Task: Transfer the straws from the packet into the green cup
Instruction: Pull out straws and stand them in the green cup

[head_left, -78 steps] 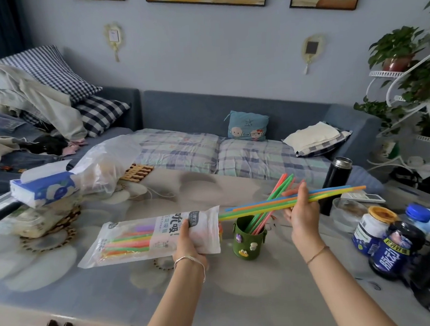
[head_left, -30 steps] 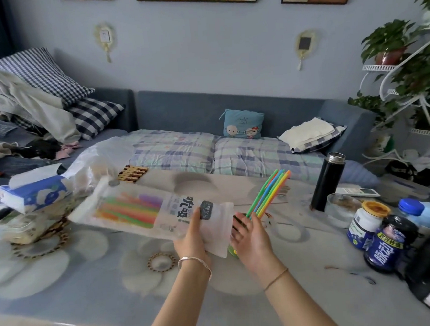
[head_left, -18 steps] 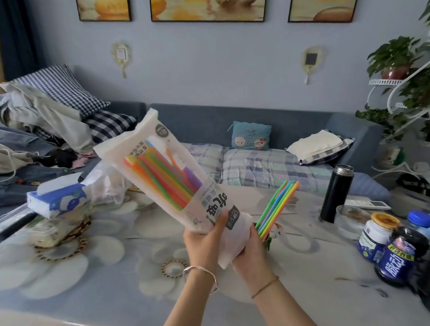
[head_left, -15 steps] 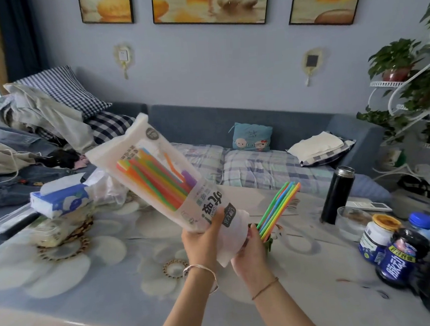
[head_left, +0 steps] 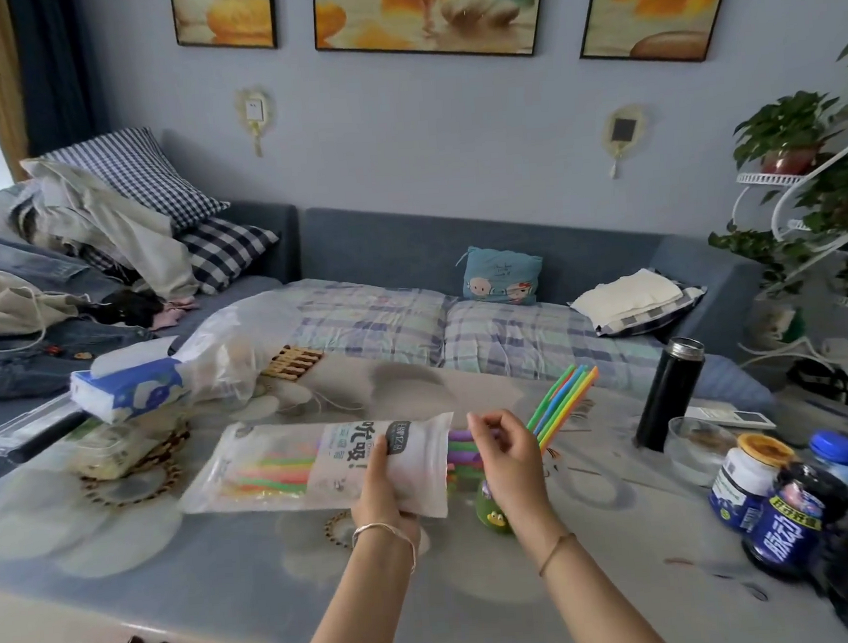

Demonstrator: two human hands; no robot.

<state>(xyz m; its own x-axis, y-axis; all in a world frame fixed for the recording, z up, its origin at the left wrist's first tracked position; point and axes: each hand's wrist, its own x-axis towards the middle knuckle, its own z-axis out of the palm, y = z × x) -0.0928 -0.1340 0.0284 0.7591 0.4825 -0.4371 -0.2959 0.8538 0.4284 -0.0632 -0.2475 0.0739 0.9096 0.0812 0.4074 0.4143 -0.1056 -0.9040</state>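
Floral-patterned tabletop [head_left: 178,564] before a blue sofa [head_left: 407,252] bearing a cartoon cushion [head_left: 501,275] and heaped clothing at its left end. Three framed pictures [head_left: 425,10] on the blue-grey wall are cut off by the top of the view, and potted plants [head_left: 790,130] on a white wire stand run off the right side. Near the tabletop's middle the left hand [head_left: 388,489] holds the straw packet [head_left: 292,471] roughly level, thumb across the printed label, fingers wrapped beneath and out of sight. Coloured straws [head_left: 272,475] show dimly through the frosted film. Purple and green straw ends [head_left: 462,446] protrude from the packet's open right mouth and pass behind the right hand [head_left: 509,461]. Its fingers are curled, thumb and forefinger close together; whether they grip the ends cannot be told. The green cup [head_left: 493,509] stands just right of the packet, largely hidden by the right wrist, only its lower wall with small stuck-on figures showing. A bundle of straws [head_left: 563,402] leans out of it toward the far right. Toward the far-right edge stand a black flask [head_left: 670,394] and a glass bowl [head_left: 696,445]. Jars and bottles [head_left: 788,532] crowd the right edge, partly cropped. A tissue pack [head_left: 125,387] and a clear plastic bag [head_left: 223,355] sit at the far-left corner.
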